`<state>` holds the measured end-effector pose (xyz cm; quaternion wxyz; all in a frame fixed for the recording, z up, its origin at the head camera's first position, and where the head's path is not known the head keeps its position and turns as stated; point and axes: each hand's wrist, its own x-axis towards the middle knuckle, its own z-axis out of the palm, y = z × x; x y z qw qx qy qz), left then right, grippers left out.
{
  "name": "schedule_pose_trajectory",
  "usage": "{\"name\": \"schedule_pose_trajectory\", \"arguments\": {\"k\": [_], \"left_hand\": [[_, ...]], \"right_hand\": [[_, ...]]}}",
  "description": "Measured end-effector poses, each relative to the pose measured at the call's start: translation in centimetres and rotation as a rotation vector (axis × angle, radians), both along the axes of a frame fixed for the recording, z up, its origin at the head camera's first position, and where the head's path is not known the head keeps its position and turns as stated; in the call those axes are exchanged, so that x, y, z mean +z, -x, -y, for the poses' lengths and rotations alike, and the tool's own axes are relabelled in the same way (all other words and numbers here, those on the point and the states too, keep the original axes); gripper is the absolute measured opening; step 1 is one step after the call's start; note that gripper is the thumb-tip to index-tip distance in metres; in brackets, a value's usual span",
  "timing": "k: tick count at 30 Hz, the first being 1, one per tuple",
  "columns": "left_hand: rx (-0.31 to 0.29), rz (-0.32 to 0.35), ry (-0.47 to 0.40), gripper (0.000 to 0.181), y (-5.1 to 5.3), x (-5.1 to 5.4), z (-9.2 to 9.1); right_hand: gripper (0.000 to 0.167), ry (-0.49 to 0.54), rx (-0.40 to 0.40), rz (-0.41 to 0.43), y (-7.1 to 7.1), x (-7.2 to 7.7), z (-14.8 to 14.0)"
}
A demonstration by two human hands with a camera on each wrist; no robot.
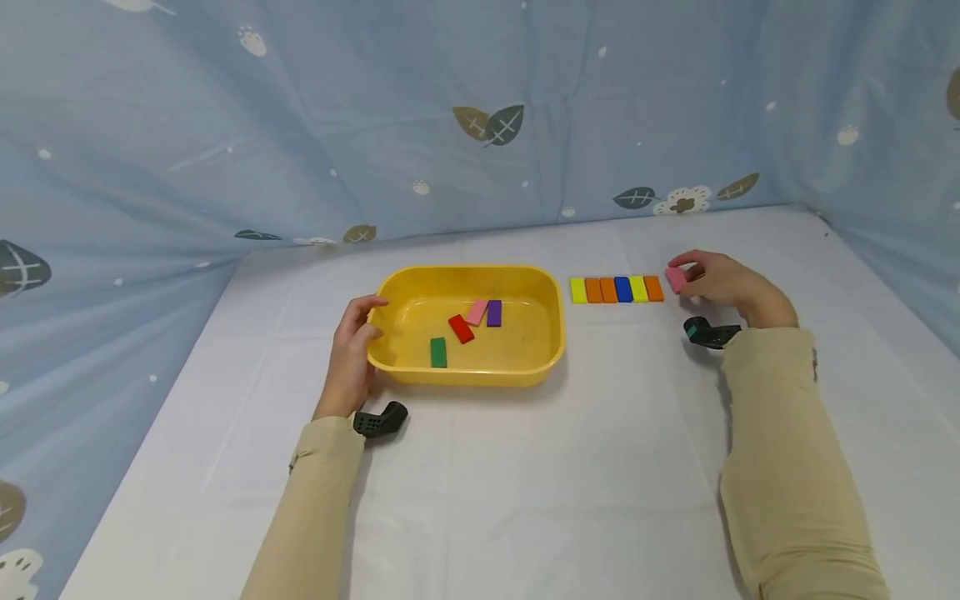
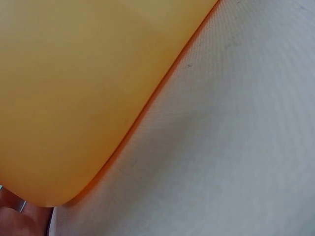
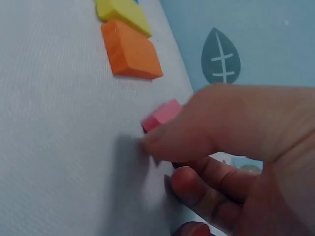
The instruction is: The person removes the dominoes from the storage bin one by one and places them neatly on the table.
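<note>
In the head view a yellow tray (image 1: pixel 465 377) holds a green block (image 1: pixel 438 352), a red block (image 1: pixel 461 328), a pink block (image 1: pixel 477 312) and a purple block (image 1: pixel 494 313). My left hand (image 1: pixel 350 358) grips the tray's left end, fingers over the rim. Right of the tray runs a row of several blocks, from a yellow one (image 1: pixel 578 290) to an orange one (image 1: pixel 654 288). Just past that orange end, my right hand (image 1: pixel 720 282) pinches another pink block (image 1: pixel 676 279) between thumb and fingers, tilted and apart from the row; the right wrist view shows this pink block (image 3: pixel 163 114) partly hidden by the thumb.
A white cloth (image 1: pixel 525 483) covers the table. Behind it and at the sides hangs a blue curtain (image 1: pixel 420 125) with leaf prints. The tray's wall (image 2: pixel 74 98) fills much of the left wrist view.
</note>
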<state>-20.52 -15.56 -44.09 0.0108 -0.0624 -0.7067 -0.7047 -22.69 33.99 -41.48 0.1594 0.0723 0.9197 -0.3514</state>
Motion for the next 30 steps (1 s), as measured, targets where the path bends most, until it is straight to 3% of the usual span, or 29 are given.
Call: {"name": "schedule_pose_trajectory", "arguments": {"k": [6, 14, 24, 30], "left_hand": [[0.001, 0.000, -0.001, 0.041, -0.06, -0.14, 0.06], [-0.003, -0.011, 0.000, 0.041, -0.03, -0.18, 0.00], [-0.007, -0.009, -0.008, 0.042, 0.06, -0.08, 0.00], [-0.004, -0.004, -0.012, 0.042, 0.01, -0.30, 0.00]], "right_hand": [[0.062, -0.073, 0.052, 0.049, 0.03, 0.15, 0.20], [0.058, -0.082, 0.105, 0.030, -0.03, 0.19, 0.23], [0.058, -0.097, 0.105, 0.031, -0.21, 0.49, 0.47], [0.057, -0.072, 0.096, 0.017, -0.23, -0.05, 0.31]]}}
